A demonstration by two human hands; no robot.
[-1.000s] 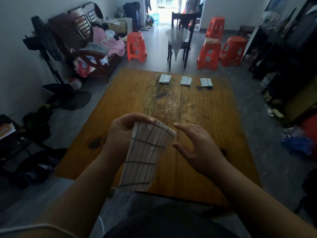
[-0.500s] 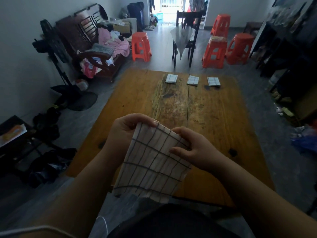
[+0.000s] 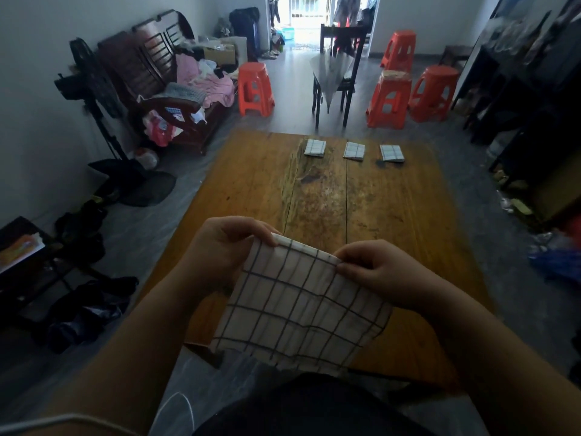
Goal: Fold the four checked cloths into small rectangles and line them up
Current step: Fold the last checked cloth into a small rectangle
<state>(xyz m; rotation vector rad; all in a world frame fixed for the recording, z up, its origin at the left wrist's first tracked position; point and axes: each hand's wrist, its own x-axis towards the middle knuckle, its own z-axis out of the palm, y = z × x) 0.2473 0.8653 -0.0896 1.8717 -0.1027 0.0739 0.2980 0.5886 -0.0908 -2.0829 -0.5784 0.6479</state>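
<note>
A white checked cloth [image 3: 301, 309] with dark grid lines hangs spread over the near edge of the wooden table [image 3: 251, 190]. My left hand [image 3: 223, 250] pinches its top left corner. My right hand [image 3: 377, 272] pinches its top right corner. The cloth's lower edge drapes below the table edge toward my lap. Three folded checked cloths lie in a row at the far end: the left folded cloth [image 3: 315, 147], the middle folded cloth [image 3: 354, 151] and the right folded cloth [image 3: 391, 152], with gaps between them.
Beyond the table stand a dark chair [image 3: 338, 67] with a folded umbrella and several orange stools [image 3: 254, 86]. A wooden bench [image 3: 163, 77] with clothes and a floor fan [image 3: 103, 114] are at the left. Dark shelving [image 3: 534, 89] runs along the right.
My right hand came in and took the cloth's right corner. The cloth, a narrow strip held by my left hand alone, has been spread wide between both hands.
</note>
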